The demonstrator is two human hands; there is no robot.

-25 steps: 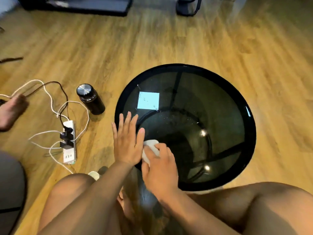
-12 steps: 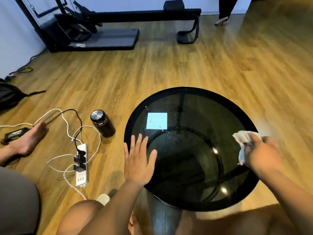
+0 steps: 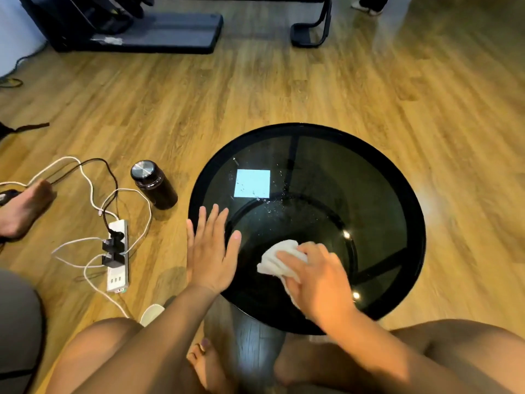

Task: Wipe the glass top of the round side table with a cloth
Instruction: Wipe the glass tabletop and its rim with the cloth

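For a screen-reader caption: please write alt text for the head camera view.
A right hand presses a white cloth onto the dark glass top of a round side table, while the left hand rests flat on its near-left rim. A dark bottle and power strip sit on the wooden floor.

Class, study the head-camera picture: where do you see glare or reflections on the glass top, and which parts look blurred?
Head view: the glass top mirrors a bright square and small light spots; the right hand and white cloth are slightly motion-smeared; the floor at right streaks; wide-angle bending shows at the edges.
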